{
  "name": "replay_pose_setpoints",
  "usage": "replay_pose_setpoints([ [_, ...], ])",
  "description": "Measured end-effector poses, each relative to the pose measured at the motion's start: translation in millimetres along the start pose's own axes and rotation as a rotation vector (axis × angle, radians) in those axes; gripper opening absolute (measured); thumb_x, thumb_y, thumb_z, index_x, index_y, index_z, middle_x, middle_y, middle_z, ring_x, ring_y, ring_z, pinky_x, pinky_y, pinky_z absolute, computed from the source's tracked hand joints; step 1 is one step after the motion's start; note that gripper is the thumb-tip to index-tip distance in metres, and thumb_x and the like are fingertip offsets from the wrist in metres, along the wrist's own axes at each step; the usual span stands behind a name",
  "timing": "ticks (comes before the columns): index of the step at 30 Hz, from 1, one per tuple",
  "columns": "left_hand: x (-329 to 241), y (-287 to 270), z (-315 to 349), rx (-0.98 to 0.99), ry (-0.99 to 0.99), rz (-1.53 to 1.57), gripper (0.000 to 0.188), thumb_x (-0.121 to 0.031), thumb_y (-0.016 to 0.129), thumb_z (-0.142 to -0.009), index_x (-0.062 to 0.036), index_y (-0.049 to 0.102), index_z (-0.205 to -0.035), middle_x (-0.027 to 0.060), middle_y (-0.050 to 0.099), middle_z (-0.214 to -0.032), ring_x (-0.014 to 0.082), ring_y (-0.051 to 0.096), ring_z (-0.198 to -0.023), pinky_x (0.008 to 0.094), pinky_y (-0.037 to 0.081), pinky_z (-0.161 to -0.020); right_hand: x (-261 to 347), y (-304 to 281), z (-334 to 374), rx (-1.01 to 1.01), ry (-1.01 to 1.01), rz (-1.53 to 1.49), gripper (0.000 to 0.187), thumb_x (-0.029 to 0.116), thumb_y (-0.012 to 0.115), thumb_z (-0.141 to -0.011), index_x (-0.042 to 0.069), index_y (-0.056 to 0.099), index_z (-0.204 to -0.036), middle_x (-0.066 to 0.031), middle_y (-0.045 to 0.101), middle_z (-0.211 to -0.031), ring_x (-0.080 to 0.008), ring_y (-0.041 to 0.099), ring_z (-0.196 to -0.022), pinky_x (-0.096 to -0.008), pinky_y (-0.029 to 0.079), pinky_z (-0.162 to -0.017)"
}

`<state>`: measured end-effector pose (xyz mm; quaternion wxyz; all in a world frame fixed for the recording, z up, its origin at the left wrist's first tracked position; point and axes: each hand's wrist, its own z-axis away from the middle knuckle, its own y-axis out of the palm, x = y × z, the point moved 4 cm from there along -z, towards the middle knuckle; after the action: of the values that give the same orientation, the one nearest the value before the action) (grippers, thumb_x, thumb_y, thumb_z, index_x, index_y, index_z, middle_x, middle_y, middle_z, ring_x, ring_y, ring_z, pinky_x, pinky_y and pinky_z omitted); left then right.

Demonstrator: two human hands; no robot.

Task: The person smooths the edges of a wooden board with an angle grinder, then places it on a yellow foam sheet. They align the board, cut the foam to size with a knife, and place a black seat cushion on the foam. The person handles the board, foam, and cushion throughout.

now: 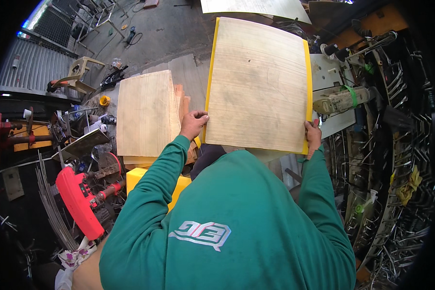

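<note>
A rectangular plywood sheet (258, 84) with yellow strips along its left and right edges lies in front of me. My left hand (194, 123) pinches its lower left edge between thumb and fingers. On the opposite side, my right hand (313, 135) grips the lower right edge at the yellow strip, with some fingers hidden beneath. Left of the sheet sits a stack of bare plywood panels (145, 111), with orange-brown pieces (182, 104) showing at its right side. Both my arms are in green sleeves.
A sewing machine (340, 99) with green tape stands right of the sheet, near dark thread cones (329, 49). Many metal parts (396, 232) line the right side. A red machine (79, 200) stands at lower left, a beige plastic chair (77, 75) at far left. Another pale sheet (258, 7) lies beyond.
</note>
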<state>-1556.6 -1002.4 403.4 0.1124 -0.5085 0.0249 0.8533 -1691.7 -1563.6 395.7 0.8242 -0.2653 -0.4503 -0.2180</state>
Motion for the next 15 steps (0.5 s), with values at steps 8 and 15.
replay_pose_setpoints([
  [8,10,6,2,-0.073,-0.034,0.146,0.024,-0.01,0.077,-0.099,0.0041,0.076,-0.119,0.0075,0.079,-0.106,0.0136,0.072,-0.092,0.0285,0.06,-0.086,-2,-4,-6,0.035,0.029,0.037,0.028,0.022,0.076,-0.103,-0.002,0.075,-0.118,-0.0027,0.077,-0.096,-0.0118,0.067,-0.072,-0.029,0.052,-0.065],
  [15,14,6,1,-0.069,-0.005,0.188,0.024,-0.011,0.077,-0.098,0.0042,0.077,-0.117,0.0075,0.079,-0.104,0.0139,0.073,-0.092,0.0292,0.06,-0.086,-14,-8,-16,0.046,0.011,0.049,0.028,0.022,0.076,-0.104,-0.003,0.075,-0.116,-0.003,0.077,-0.096,-0.0132,0.068,-0.075,-0.0308,0.054,-0.068],
])
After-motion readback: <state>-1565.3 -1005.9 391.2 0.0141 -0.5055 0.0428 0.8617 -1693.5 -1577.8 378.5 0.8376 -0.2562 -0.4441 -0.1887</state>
